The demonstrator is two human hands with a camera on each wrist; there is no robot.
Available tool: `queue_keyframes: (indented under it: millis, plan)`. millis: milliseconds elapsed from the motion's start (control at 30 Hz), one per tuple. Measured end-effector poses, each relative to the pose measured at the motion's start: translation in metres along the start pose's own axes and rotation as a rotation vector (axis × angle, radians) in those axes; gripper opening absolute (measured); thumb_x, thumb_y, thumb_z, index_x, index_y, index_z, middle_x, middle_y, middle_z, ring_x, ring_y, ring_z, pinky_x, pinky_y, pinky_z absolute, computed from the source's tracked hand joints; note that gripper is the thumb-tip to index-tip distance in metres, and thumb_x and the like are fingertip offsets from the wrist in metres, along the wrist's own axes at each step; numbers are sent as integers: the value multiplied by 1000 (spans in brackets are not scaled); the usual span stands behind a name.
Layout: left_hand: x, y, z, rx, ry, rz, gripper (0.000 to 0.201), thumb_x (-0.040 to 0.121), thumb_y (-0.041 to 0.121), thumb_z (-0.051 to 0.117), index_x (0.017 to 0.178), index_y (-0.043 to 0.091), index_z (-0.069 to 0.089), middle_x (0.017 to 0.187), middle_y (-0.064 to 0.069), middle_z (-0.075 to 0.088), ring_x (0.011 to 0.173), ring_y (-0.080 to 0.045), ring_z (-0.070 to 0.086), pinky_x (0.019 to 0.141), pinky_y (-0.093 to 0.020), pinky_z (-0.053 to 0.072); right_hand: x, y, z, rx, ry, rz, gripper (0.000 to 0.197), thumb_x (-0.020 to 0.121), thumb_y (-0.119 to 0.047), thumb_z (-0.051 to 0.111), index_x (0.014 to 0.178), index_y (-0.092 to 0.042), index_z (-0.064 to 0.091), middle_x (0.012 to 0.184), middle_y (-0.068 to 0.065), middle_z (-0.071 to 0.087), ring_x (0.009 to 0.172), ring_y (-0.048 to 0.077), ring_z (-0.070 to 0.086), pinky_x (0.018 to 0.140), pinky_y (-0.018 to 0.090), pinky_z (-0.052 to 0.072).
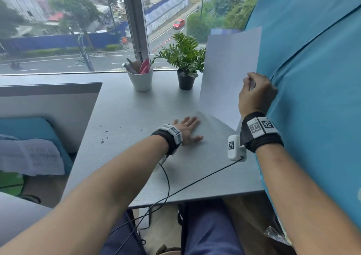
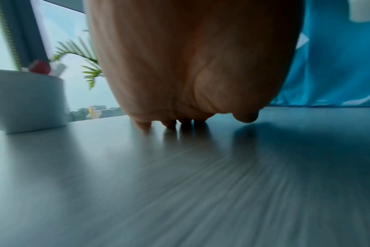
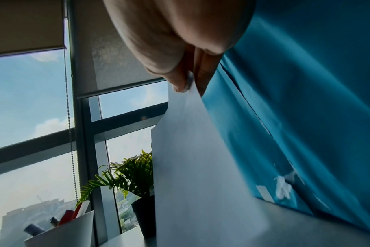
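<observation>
A white sheet of paper [image 1: 228, 75] stands nearly upright over the right side of the grey desk [image 1: 127, 137]. My right hand [image 1: 251, 83] pinches its right edge between thumb and fingers, close against the blue cloth. The right wrist view shows the same pinch by that hand [image 3: 189, 83], with the sheet [image 3: 192, 167] hanging down from it. My left hand [image 1: 188, 130] lies flat on the desk, fingers straight, fingertips at the sheet's lower left corner. In the left wrist view this hand [image 2: 190, 120] rests on the desk top [image 2: 180, 183] and holds nothing.
A white cup of pens [image 1: 140, 79] and a small potted plant [image 1: 184, 59] stand at the desk's far edge by the window. Blue cloth [image 1: 312, 79] hangs along the right side. Small dark specks [image 1: 102, 137] lie on the desk's left part. Black cables run over the near edge.
</observation>
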State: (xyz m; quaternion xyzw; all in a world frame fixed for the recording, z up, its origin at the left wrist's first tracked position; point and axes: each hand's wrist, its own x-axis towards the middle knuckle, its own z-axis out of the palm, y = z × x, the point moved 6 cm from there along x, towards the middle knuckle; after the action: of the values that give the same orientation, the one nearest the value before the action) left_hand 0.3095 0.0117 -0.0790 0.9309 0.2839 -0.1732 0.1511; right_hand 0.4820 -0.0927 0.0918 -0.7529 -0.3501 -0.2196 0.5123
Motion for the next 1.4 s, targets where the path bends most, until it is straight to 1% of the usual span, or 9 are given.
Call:
queue_keyframes:
  millis: [267, 400, 500, 633, 833, 1067, 1133, 1267, 1400]
  plan:
    - [-66, -105, -11, 135, -11, -626, 116, 83, 85, 15, 152, -4, -11, 159, -24, -16, 148, -40, -13, 119, -49, -10, -13, 5, 15, 44, -40, 33, 23, 85, -10, 63, 104, -3, 74, 105, 12, 74, 95, 25, 70, 90, 26, 50]
    - [-33, -65, -22, 114, 122, -287, 102, 89, 77, 25, 155, 8, -11, 161, -11, -19, 149, -31, -17, 119, -50, -10, -13, 4, 21, 62, -31, 25, 23, 85, -11, 62, 102, -2, 74, 103, 13, 74, 94, 27, 70, 89, 27, 50]
    - [6, -16, -16, 128, 12, -42, 94, 92, 73, 29, 156, 17, -9, 163, -1, -17, 150, -22, -14, 120, -47, -9, -8, 6, 18, 53, -11, 14, 23, 85, -11, 61, 102, -2, 74, 103, 13, 74, 94, 27, 70, 89, 26, 48]
    - [29, -17, -11, 16, -21, -37, 88, 93, 71, 30, 157, 25, -9, 163, 5, -18, 150, -21, -13, 119, -50, -5, 1, 16, 13, -9, -50, 46, 24, 87, -13, 60, 105, -5, 74, 106, 12, 73, 92, 28, 68, 86, 23, 45]
    - [-4, -102, -17, -36, -2, -222, 82, 94, 70, 26, 156, 30, -10, 161, 5, -21, 150, -21, -13, 118, -52, -1, -3, 21, 16, -163, -245, 178, 24, 88, -7, 58, 107, -5, 72, 105, 16, 73, 100, 34, 65, 87, 27, 45]
    - [-59, -145, -12, 110, 23, -545, 74, 101, 50, 28, 156, 9, 1, 164, -9, -5, 151, -27, -3, 118, -56, -7, -50, 36, 47, -389, -659, 234, 16, 81, -6, 65, 93, -7, 75, 101, 17, 72, 100, 35, 65, 90, 36, 52]
    - [-66, -127, -19, 167, 97, -470, 71, 101, 38, 33, 155, 4, 3, 164, -14, -2, 151, -30, -3, 119, -55, -5, -62, 39, 52, -435, -714, 209, 15, 82, -7, 64, 95, -6, 73, 103, 16, 70, 102, 36, 63, 88, 34, 52]
    - [-69, -50, -8, 110, 74, -10, 69, 104, 43, 32, 157, 17, -3, 162, -1, -14, 150, -21, -13, 120, -48, -10, -76, 39, 52, -513, -741, 141, 16, 84, -7, 65, 98, -6, 72, 110, 17, 65, 101, 34, 61, 84, 32, 51]
    - [-52, -18, 11, 101, 1, 27, 71, 103, 47, 32, 158, 17, -2, 163, -1, -14, 150, -19, -12, 120, -45, -9, -92, 21, 52, -476, -812, 45, 19, 84, -7, 64, 96, -16, 75, 111, 11, 65, 95, 33, 66, 86, 35, 56]
